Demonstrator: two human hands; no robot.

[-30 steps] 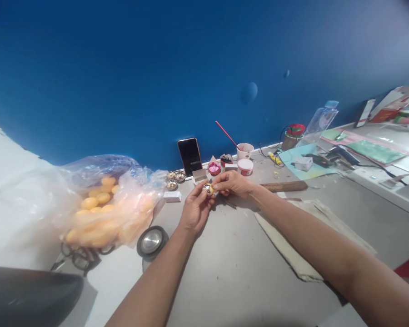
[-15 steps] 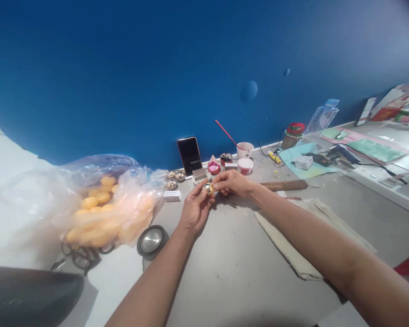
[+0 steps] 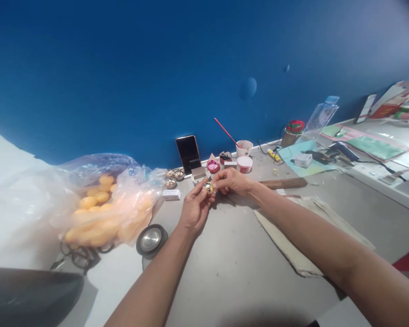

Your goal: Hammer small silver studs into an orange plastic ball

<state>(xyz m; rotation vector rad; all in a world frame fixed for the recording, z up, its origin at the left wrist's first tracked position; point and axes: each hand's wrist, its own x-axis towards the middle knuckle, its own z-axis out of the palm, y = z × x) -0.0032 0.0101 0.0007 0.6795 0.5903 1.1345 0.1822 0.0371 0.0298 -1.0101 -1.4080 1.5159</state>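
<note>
Gold round pc (image 3: 207, 187): qty 1, approx. ctr of frame; upper R of my L grip, L of my R; no clear long axis.
L grip (image 3: 193, 209): thumb + fingers closed on pc; nearer hand.
R grip (image 3: 234, 181): fingertips together at pc's R edge; can't tell if holding or only touching.
Similar shiny pcs (image 3: 171, 184): qty 3, L of ctr.
Cups/tubs (image 3: 244, 165): qty 4, above ctr; 1 w/ red stick (image 3: 226, 132).
Yellow balls (image 3: 102, 197): bagged, L of frame; ct. unclear.

Both forearms (image 3: 313, 236) slant inward — left hand (image 3: 192, 208) curled, right hand (image 3: 233, 180) bent beside it.
</note>
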